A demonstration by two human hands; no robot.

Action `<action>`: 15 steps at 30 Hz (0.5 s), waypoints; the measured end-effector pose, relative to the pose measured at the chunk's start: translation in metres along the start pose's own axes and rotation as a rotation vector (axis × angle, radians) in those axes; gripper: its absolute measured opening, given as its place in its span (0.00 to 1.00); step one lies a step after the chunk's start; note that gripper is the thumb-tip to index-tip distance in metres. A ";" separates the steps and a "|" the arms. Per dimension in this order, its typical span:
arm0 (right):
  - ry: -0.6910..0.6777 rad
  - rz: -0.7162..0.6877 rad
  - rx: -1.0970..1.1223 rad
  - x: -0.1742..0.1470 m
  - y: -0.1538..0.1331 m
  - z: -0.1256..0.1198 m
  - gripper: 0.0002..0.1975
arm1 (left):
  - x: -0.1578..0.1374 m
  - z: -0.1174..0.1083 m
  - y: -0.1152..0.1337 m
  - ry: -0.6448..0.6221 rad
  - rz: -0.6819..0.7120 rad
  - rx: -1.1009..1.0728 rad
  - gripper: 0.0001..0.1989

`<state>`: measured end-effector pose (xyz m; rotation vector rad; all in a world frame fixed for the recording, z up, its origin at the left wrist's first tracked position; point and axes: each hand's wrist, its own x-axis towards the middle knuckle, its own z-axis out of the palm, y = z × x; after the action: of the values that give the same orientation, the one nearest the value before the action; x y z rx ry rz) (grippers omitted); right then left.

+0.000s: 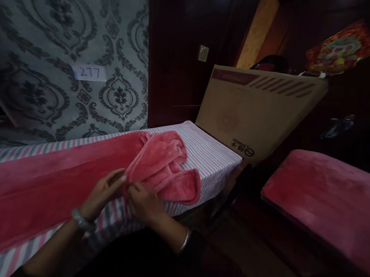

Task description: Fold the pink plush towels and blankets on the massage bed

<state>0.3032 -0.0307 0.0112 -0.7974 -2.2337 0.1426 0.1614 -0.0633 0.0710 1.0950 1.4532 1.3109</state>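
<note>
A long, plush pink-red cover (51, 171) lies along the striped sheet (210, 153), its far right end bunched and folded over on itself. My left hand (104, 194) pinches the near edge of the folded part between thumb and fingers. Just to its right, my right hand (144, 202) is closed on the same edge, with the fingers curled into the cloth. The two hands are close together at the near border of the cover. Folds of the fabric partly hide the fingertips.
A large cardboard box (250, 110) stands upright past the far right end of the striped surface. At the right is a seat with a pink-red plush cover (329, 203). Patterned wallpaper (61, 17) with a paper label (90, 72) reading 277 and a dark door (185, 29) are behind.
</note>
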 end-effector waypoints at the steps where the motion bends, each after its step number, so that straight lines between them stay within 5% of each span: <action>1: -0.045 0.004 -0.032 -0.007 -0.002 0.006 0.07 | 0.009 0.005 -0.001 -0.019 -0.012 -0.002 0.43; 7: -0.087 0.003 0.049 -0.035 0.031 0.003 0.14 | 0.054 0.025 -0.007 -0.040 0.047 -0.008 0.33; 10: 0.185 0.153 0.023 -0.057 0.075 -0.022 0.22 | 0.060 0.031 -0.008 -0.058 0.059 0.008 0.21; 13: 0.508 0.486 -0.027 -0.083 0.125 -0.044 0.28 | 0.057 0.032 -0.008 -0.073 0.090 0.037 0.17; 15: 0.598 0.672 0.087 -0.096 0.152 -0.048 0.32 | 0.054 0.033 -0.007 -0.061 0.113 0.049 0.18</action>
<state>0.4632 0.0278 -0.0635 -1.3157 -1.3377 0.2759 0.1805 -0.0036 0.0591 1.2549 1.4018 1.3141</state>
